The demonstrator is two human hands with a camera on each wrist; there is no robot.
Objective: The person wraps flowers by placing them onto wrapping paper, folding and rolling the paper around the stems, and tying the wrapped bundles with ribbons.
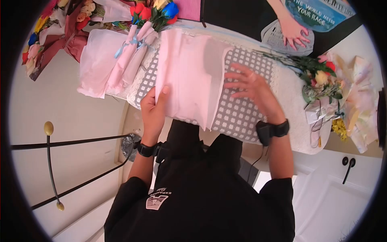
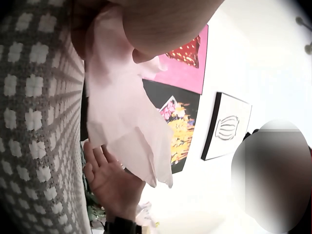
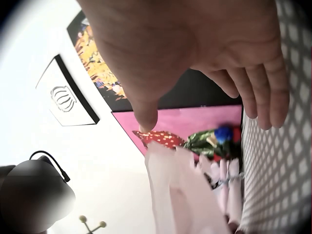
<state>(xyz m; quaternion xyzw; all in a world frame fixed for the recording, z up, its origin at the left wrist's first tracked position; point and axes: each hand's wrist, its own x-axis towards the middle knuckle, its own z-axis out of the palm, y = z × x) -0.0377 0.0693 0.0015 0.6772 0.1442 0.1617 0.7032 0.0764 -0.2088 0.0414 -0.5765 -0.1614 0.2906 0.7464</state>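
Gripping the near left edge of a pink tissue sheet (image 1: 189, 76), the left hand (image 1: 154, 109) has its thumb on top of the paper and its fingers curled beneath, so it is clamped on the sheet. The sheet lies across the middle of a grey-and-white checked cloth (image 1: 242, 109) that covers the tabletop (image 1: 292, 101), and its near corner hangs over the edge toward the person. The left wrist view shows the same paper drooping from that grip in soft folds. The right hand (image 1: 252, 86) rests flat on the checked cloth just right of the sheet, its fingers spread apart and straight, holding nothing; the fingertips come close to the paper's right edge, though I cannot tell whether they touch it.

On the far left of the tabletop lie two pink wrapped cones (image 1: 131, 54) tied with a pale blue ribbon, on top of more pale pink paper. Beyond them are red, yellow and blue artificial flowers (image 1: 155, 11). To the right of the cloth lies a loose bunch of flowers with green stems (image 1: 316, 74), beside pale patterned wrapping paper (image 1: 358, 97). At the far right another person's hand (image 1: 294, 32) presses on a printed paper sheet (image 1: 276, 38).
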